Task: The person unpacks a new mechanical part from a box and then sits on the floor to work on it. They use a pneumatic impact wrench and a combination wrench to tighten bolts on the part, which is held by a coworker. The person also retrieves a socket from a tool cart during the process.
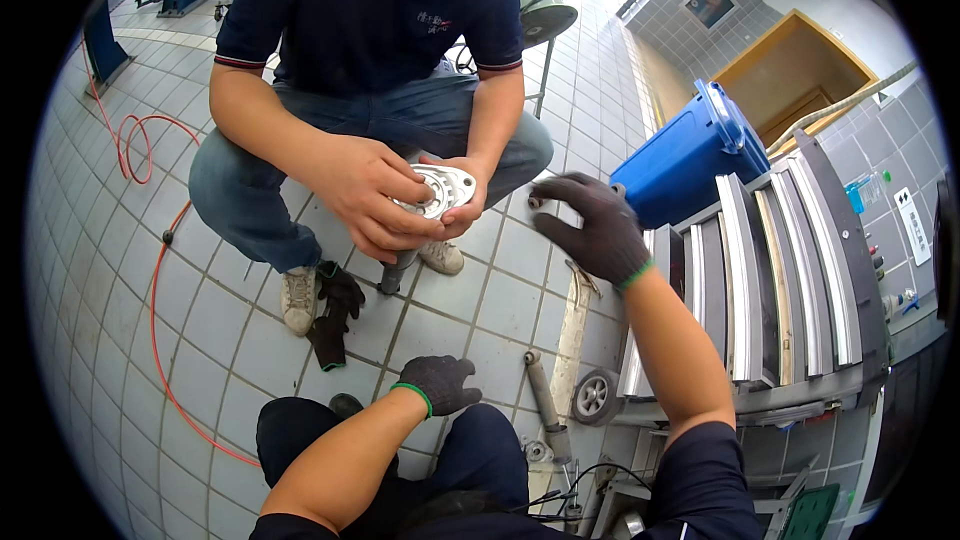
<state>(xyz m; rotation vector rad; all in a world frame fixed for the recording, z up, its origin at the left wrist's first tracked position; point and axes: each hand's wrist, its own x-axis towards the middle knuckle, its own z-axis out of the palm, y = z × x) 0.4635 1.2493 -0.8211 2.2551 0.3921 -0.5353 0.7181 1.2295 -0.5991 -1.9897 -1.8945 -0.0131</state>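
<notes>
My gloved right hand (598, 228) is raised at centre right, slightly blurred, with fingers apart; a small part (536, 202) shows at its fingertips, apparently not gripped. My gloved left hand (437, 385) hangs over my knees with loosely curved, parted fingers and nothing visible in it. Facing me, a crouching person grips a silver metal mount with a round centre (443, 191) in bare hands (375, 200), above a partly hidden dark cylinder (393, 278). A worn shock absorber (547, 410) lies on the floor right of my left hand.
Dark gloves (333, 325) lie by the person's shoe. A red hose (170, 380) crosses the tiles at left, near blue lift posts (105, 50). At right stand a blue bin (678, 155) and a slatted metal unit on wheels (840, 270). A reel stand (545, 15) is behind.
</notes>
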